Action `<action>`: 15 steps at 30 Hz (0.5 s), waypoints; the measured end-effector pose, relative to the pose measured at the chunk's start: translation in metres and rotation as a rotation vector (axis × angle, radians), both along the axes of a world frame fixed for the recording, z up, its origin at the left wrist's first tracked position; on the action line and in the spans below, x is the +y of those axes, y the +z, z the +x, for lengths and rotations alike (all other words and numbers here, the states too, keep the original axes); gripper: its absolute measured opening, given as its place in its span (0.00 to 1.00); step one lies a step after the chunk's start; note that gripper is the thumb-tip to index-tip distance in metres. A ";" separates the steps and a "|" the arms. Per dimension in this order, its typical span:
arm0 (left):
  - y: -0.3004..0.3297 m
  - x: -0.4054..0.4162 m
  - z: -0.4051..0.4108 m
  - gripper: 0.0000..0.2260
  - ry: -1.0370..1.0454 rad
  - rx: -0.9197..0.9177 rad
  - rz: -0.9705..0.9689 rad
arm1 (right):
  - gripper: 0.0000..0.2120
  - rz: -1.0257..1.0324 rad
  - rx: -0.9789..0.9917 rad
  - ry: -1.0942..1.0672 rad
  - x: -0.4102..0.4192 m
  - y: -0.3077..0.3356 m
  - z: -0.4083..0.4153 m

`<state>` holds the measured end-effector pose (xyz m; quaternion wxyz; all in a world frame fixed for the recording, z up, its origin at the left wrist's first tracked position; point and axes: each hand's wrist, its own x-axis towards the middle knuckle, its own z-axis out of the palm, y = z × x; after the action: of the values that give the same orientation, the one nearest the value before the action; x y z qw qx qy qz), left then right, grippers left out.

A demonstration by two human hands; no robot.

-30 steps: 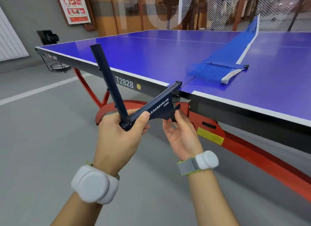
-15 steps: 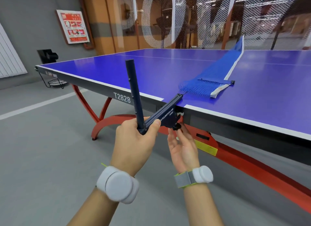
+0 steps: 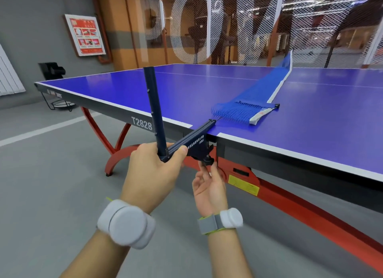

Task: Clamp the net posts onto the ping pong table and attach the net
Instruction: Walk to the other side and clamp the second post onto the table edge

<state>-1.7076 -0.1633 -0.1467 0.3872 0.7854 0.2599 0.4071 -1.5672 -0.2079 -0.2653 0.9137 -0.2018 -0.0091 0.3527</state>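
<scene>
Clamping the near post (image 3: 154, 110) at the table (image 3: 310, 120) edge, head view only. Left hand (image 3: 153, 172) wraps the post's base where upright meets bracket (image 3: 192, 141); fingers curled round it, thumb on top. Right hand (image 3: 209, 184) is under the bracket, fingertips pinching the clamp knob (image 3: 208, 160). Bracket arm lies over the near edge at the gap between table halves; post stands roughly upright, leaning slightly left. Net (image 3: 257, 103) lies flat on the top, running to the far side, bunched near end just beyond the bracket tip, not yet on the post. Risks, my read: post isn't plumb, so tightening now could lock it tilted. Can't tell whether the lower jaw is seated under the edge; if it isn't, it slips when the net gets tensioned.
</scene>
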 end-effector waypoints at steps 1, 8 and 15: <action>0.002 0.001 0.000 0.21 0.003 0.008 0.002 | 0.12 0.001 -0.009 0.018 0.001 0.000 -0.001; 0.002 0.003 0.001 0.17 -0.017 0.011 -0.046 | 0.16 0.011 -0.056 -0.007 -0.002 -0.002 0.002; 0.003 0.004 -0.002 0.12 -0.040 0.046 -0.073 | 0.17 -0.038 -0.095 0.057 0.000 -0.006 0.004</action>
<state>-1.7100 -0.1593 -0.1435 0.4176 0.7850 0.2675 0.3713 -1.5627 -0.2076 -0.2716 0.8979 -0.2354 -0.0516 0.3685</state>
